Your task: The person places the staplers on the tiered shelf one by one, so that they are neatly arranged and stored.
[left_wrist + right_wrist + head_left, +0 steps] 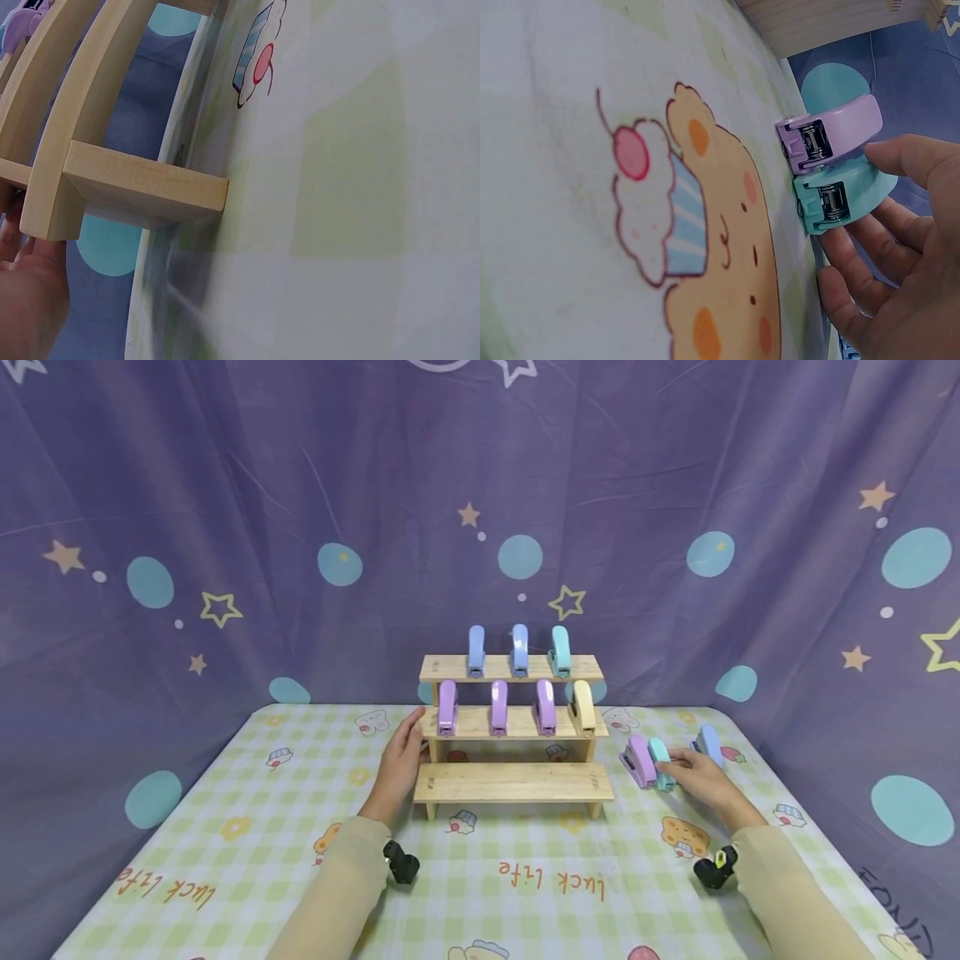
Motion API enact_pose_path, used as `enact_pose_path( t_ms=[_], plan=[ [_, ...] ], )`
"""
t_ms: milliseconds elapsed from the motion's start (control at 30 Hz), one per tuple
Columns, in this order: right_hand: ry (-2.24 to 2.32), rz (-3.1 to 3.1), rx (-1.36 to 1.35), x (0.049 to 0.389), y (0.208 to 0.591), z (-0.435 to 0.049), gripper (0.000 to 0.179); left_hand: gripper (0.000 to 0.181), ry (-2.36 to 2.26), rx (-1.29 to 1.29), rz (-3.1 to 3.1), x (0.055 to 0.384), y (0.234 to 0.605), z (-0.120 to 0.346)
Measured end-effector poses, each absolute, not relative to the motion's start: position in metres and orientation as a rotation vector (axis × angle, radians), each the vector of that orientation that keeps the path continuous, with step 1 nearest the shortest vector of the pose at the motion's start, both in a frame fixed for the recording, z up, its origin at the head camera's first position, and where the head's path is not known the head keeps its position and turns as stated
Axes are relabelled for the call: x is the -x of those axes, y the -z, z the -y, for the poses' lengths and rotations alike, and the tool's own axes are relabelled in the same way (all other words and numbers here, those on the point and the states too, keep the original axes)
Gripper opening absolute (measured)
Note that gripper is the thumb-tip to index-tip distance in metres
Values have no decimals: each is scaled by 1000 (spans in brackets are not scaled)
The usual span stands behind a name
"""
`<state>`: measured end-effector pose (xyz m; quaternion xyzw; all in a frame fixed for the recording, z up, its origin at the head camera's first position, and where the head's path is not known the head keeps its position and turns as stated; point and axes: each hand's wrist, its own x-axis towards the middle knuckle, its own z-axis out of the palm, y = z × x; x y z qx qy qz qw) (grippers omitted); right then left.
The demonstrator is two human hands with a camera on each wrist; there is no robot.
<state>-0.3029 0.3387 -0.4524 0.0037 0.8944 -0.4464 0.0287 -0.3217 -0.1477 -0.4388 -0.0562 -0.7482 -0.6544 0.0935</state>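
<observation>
Forearms outstretched, left hand palm inward, right hand with thumb and fingers in a pinch.

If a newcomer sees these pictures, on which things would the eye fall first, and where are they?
Probably first on the stepped wooden rack toward the back of the checked tablecloth, with three staplers on its top step and four staplers on its middle step. Next, likely the right hand, pinching a teal stapler beside a purple stapler to the rack's right. The left hand touches the rack's left side.
</observation>
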Motion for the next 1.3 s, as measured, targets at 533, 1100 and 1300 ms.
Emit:
enact_pose_path(
  t_ms=[533,1100,1300],
  plan=[
    [1341,-2802,-10,289,436,-344,70,49,1928,150,2235,322,439,148],
    [1354,-2902,71,275,403,-336,62,47,1930,159,2228,320,437,148],
    [1329,-2924,114,268,394,-328,59,49,1941,170,2235,321,436,148]
  ],
)
